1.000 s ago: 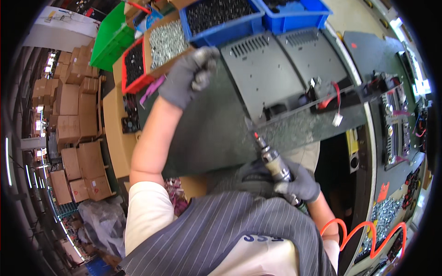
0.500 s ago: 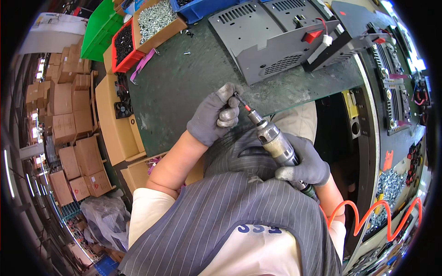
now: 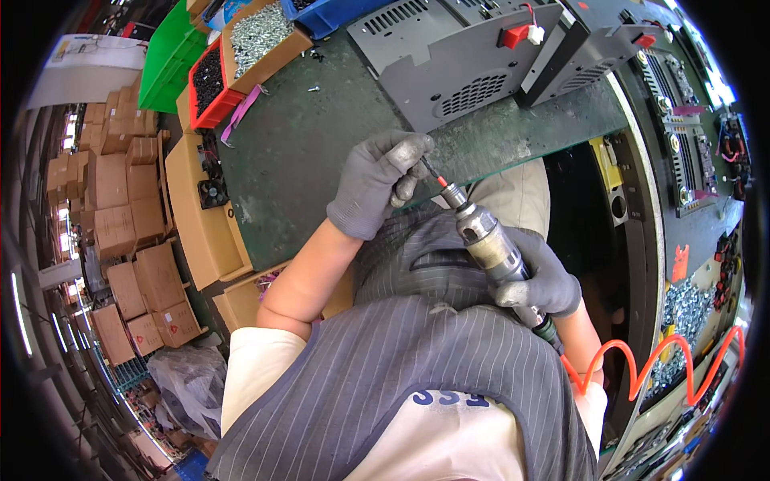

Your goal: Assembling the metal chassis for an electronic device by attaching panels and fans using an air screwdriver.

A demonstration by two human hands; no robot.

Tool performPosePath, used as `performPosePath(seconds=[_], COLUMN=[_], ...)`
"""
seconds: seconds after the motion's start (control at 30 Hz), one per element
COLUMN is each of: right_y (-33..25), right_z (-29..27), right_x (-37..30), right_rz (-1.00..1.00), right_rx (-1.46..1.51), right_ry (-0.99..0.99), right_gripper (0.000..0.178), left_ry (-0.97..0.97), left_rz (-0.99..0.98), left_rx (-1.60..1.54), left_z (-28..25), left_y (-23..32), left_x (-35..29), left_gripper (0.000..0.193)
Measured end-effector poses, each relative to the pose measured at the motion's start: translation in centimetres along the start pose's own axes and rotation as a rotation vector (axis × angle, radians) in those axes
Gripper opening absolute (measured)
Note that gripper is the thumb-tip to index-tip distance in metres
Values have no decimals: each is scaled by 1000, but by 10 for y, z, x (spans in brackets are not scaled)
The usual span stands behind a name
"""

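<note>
By the near edge of the dark-green flat worktop (image 3: 297, 152), a silver-and-black cylindrical metal driver (image 3: 491, 247) sits clasped in the grey-gloved right hand (image 3: 545, 280); the grey-gloved left hand (image 3: 367, 183) pinches its slim dark metal bit (image 3: 433, 171). Best keep the driver steady and unpowered during that pinch.

Left hand (image 3: 375, 183) closes over tip of bit (image 3: 434, 171); whether anything sits there, cannot tell. Right hand (image 3: 547, 276) hides part of power driver (image 3: 491, 244). Blue bin (image 3: 325, 22), far side, cut off by upper edge; grey metal casing (image 3: 449, 76) likewise. Dark pieces (image 3: 315, 55) beside cardboard tray (image 3: 273, 64) too small to identify. Silver parts (image 3: 686, 317) at right blur together. Beige-trousered leg (image 3: 517, 196) partly hidden under worktop (image 3: 297, 152).
</note>
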State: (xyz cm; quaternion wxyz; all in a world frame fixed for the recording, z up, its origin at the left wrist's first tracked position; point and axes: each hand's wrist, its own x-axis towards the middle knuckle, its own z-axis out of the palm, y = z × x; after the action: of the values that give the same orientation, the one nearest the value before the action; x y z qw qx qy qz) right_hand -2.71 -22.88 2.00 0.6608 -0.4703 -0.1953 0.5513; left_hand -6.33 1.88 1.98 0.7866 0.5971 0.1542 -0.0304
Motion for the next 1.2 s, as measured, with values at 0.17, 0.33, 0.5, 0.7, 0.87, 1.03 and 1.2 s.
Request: performPosePath(seconds=[0.17, 0.33, 0.5, 0.7, 0.87, 1.03, 1.2], right_y=[1, 11, 18, 28, 22, 18, 16], right_z=[0, 2, -13, -16, -10, -10, -8], right_x=[-3, 2, -4, 11, 19, 28, 10], right_rz=[4, -221, 18, -38, -48, -60, 1], right_rx=[108, -289, -429, -377, -293, -234, -313], right_ry=[12, 222, 295, 394, 390, 358, 377], right_gripper=[78, 72, 74, 66, 60, 55, 62], left_ry=[-94, -72, -117, 277, 287, 149, 144], left_rz=[-115, -123, -295, 280, 623, 384, 137], left_rx=[-277, -358, 212, 313, 841, 705, 152], left_z=[-1, 6, -7, -34, -34, -34, -35], left_y=[-16, -17, 0, 6, -23, -12, -7], left_x=[-1, -4, -10, 32, 61, 56, 28], left_gripper=[31, 32, 36, 30, 23, 23, 29])
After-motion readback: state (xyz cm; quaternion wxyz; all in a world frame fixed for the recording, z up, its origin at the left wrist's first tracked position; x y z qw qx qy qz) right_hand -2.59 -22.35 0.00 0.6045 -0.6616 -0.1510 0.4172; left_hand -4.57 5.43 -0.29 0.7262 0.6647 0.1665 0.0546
